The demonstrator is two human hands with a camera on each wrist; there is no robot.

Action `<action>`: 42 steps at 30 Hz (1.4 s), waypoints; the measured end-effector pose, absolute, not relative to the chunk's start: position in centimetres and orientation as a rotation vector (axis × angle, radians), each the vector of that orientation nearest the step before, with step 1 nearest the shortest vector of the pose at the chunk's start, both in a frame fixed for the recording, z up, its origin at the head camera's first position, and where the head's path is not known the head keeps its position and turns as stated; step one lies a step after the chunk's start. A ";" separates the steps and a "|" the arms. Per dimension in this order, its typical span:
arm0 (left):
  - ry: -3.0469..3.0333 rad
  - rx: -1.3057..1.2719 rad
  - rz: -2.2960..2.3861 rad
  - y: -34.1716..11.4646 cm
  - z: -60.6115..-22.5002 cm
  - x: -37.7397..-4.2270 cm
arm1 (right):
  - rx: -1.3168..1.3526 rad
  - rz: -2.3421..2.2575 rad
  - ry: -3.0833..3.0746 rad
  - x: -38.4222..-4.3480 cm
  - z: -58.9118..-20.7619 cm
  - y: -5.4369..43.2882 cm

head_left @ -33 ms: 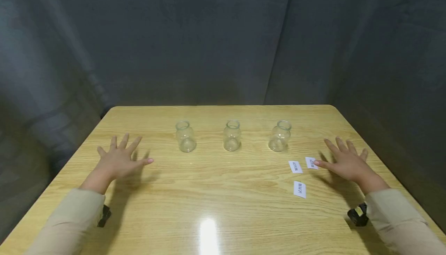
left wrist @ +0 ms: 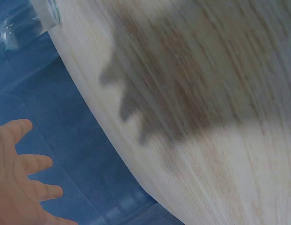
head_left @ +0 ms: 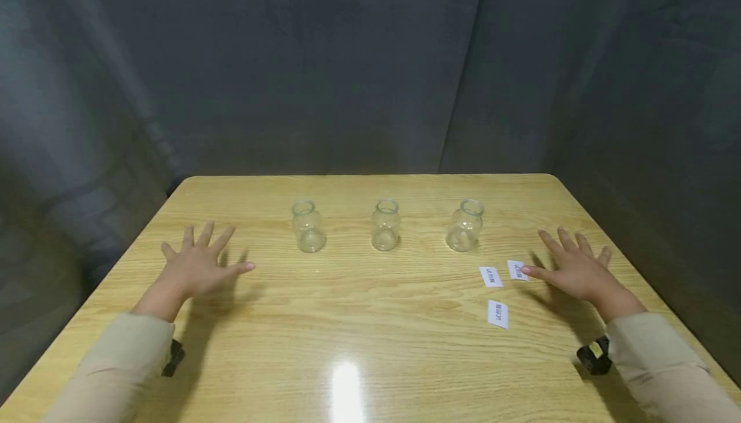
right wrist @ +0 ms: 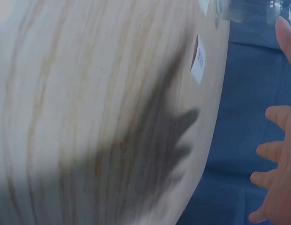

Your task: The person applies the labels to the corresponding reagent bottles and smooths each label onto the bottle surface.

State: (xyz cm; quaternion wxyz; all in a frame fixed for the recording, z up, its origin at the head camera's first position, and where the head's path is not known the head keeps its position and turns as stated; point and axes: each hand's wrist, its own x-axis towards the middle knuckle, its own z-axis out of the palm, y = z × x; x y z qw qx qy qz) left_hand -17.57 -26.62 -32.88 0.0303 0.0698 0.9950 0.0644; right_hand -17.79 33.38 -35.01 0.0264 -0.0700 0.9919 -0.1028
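Three clear glass jars stand upright in a row across the table: a left jar (head_left: 309, 227), a middle jar (head_left: 384, 225) and a right jar (head_left: 465, 225). My left hand (head_left: 197, 269) hovers over the table left of the jars, fingers spread, holding nothing. Over the right side, my right hand (head_left: 576, 272) is also spread and holds nothing. Its thumb overlaps the far white label (head_left: 514, 270) in the head view, but the right wrist view shows the hand raised above the surface. Close by lie a second label (head_left: 491, 276) and a nearer label (head_left: 498, 314), all with dark print.
The wood-grain table (head_left: 347, 301) has rounded far corners, and a dark curtain (head_left: 324, 69) hangs behind it. Shadows of both hands fall on the tabletop. A black wrist device (head_left: 595, 355) sits under the right sleeve; another (head_left: 173, 359) is under the left.
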 end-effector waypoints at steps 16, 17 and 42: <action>3.076 0.269 0.239 -25.8 -32.3 -17.8 | -0.206 -0.356 3.044 -17.4 -35.3 33.0; 3.076 0.277 0.246 -25.6 -32.3 -17.9 | -0.204 -0.355 3.046 -17.4 -35.3 33.1; 3.014 0.482 0.426 -21.1 -32.5 -16.4 | -0.238 -0.455 3.034 -15.8 -35.1 31.8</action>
